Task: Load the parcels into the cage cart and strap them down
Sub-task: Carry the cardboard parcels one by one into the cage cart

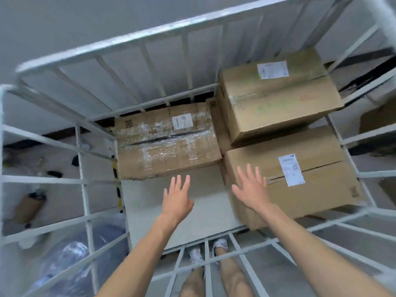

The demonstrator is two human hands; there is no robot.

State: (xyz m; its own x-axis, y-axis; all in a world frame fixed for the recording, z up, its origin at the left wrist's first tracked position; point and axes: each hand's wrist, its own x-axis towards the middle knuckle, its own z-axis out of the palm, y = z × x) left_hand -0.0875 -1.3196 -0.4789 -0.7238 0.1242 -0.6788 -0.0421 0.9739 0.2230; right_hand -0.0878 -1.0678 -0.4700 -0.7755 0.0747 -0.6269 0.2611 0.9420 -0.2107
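Note:
I look down into a white metal cage cart (137, 40). Three brown cardboard parcels sit inside. A tape-wrapped parcel (165, 144) lies at the back left. A labelled parcel (300, 181) stands at the front right, and a third parcel (276, 93) is stacked behind it at the back right. The front left of the cart's white floor (205, 217) is bare. My left hand (176, 198) hovers over that bare floor with fingers spread, holding nothing. My right hand (250, 187) is open too, fingers spread over the near left corner of the front right parcel.
The cart's bars rise on all sides, and my arms reach over the near rail (214, 262). Outside on the left lie a brown cardboard tube (29, 207), a clear plastic bag (70, 262) and small litter. More cardboard (377, 121) stands outside at the right.

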